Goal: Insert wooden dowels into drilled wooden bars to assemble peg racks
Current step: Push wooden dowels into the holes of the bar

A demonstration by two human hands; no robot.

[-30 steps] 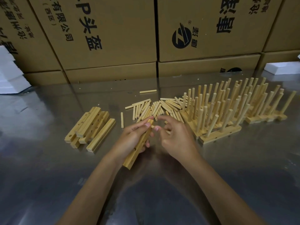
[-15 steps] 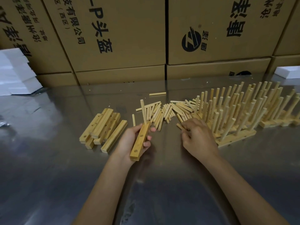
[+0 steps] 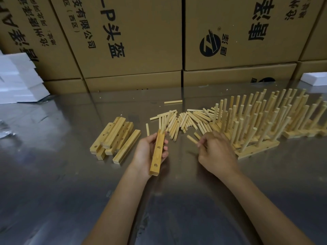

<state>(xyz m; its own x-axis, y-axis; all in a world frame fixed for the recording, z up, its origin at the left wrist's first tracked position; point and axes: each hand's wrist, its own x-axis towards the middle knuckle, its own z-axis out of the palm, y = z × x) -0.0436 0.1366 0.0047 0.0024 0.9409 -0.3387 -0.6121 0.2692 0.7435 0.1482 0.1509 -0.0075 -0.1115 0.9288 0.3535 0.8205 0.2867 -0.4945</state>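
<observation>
- Near the middle of the frame, the left hand [image 3: 148, 152] grips a drilled wooden bar [image 3: 157, 152]: pale, square-edged, long and narrow, with round holes showing along its upper face. Fingers curl round its far side, the thumb along the near side. A blurred dowel seems to stand at its far end, though I cannot tell for sure.
- To the right of the bar and apart from it, the right hand [image 3: 215, 152] has its fingers curled, pinching a short round dowel [image 3: 192, 139] whose free end points up and left toward the bar.
- Just beyond both hands, a heap of loose dowels [image 3: 185, 119] lies on the table [image 3: 53, 174]: smooth, light wooden cylinders of like length, scattered at many angles. One stray dowel [image 3: 173, 102] lies apart, farther back.
- At centre left, a stack of undowelled bars [image 3: 115, 138] lies flat, holes visible on some faces, just left of the left hand.
- At right, finished peg racks [image 3: 265, 124] stand in rows, their dowels rising and leaning slightly; the nearest rack is just beside the right hand.
- Underneath everything, the table is dull grey sheet metal with soft reflections.
- Across the top, brown cardboard boxes [image 3: 134, 36] with black print form a wall; white foam blocks [image 3: 16, 80] sit at upper left.
</observation>
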